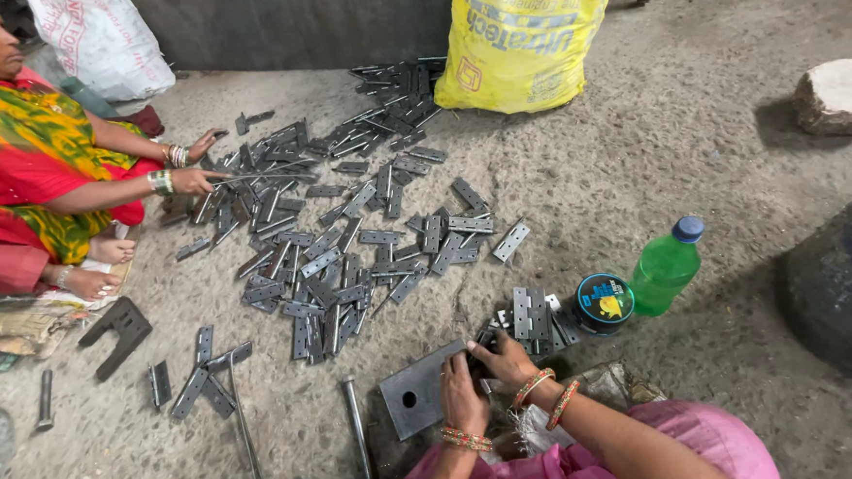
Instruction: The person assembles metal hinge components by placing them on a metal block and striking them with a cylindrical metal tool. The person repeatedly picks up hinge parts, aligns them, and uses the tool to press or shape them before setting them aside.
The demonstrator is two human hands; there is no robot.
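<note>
My left hand (pixel 461 395) and my right hand (pixel 503 358) meet over a dark metal hinge (pixel 479 348), fingers closed on it, above a grey square steel plate with a hole (pixel 414 398). Bangles ring both wrists. A small stack of hinges (pixel 532 318) lies just beyond my right hand. A wide scatter of several grey metal hinges (pixel 334 244) covers the concrete floor in front of me.
A person in a bright sari (pixel 24 163) sits at the left, hands on hinges there. A yellow sack (pixel 522 35) and white sack (pixel 100 43) stand at the back. A green bottle (pixel 667 268), round tin (pixel 604 303), stone (pixel 838 96), metal rods (pixel 359 435) lie around.
</note>
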